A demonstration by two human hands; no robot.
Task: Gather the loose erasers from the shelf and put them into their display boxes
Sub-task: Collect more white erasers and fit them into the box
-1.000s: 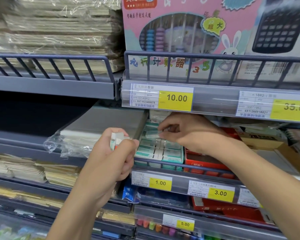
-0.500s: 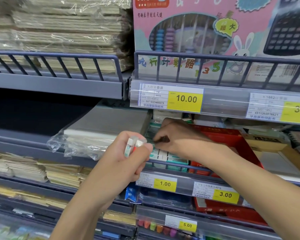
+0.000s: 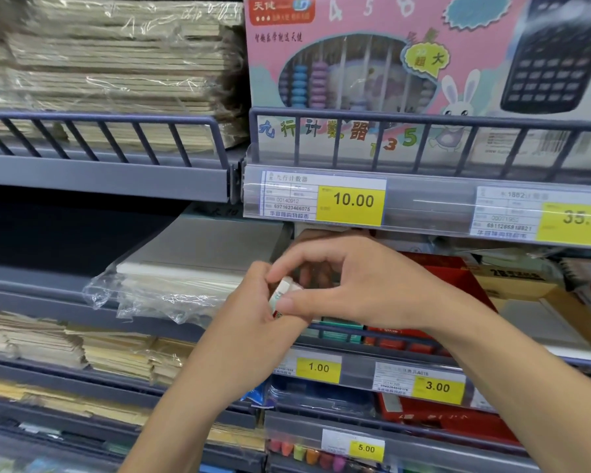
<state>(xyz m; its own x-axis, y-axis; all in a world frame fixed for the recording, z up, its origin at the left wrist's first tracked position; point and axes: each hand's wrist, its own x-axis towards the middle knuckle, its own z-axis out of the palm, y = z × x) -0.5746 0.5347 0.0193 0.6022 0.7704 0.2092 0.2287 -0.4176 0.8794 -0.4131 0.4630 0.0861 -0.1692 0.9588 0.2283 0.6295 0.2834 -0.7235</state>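
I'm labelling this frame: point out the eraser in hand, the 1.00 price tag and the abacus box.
eraser [image 3: 282, 295], head view, white wrapped end.
1.00 price tag [image 3: 318, 368], head view, yellow panel.
abacus box [image 3: 355, 35], head view, pink front.

Both hands hide most of the teal cardboard eraser display box [image 3: 342, 327]; the yellow price label [image 3: 580, 221] is cut off at right.

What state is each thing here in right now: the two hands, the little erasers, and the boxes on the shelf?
Left hand: curled around small white erasers, holding them upright.
Right hand: thumb and forefinger pinching the same erasers.
Green-and-white eraser display box: on the shelf, mostly hidden behind the hands.
Red cardboard display box: open-topped, beside it.
Clear plastic-wrapped paper stack: lying flat, wrap loose.
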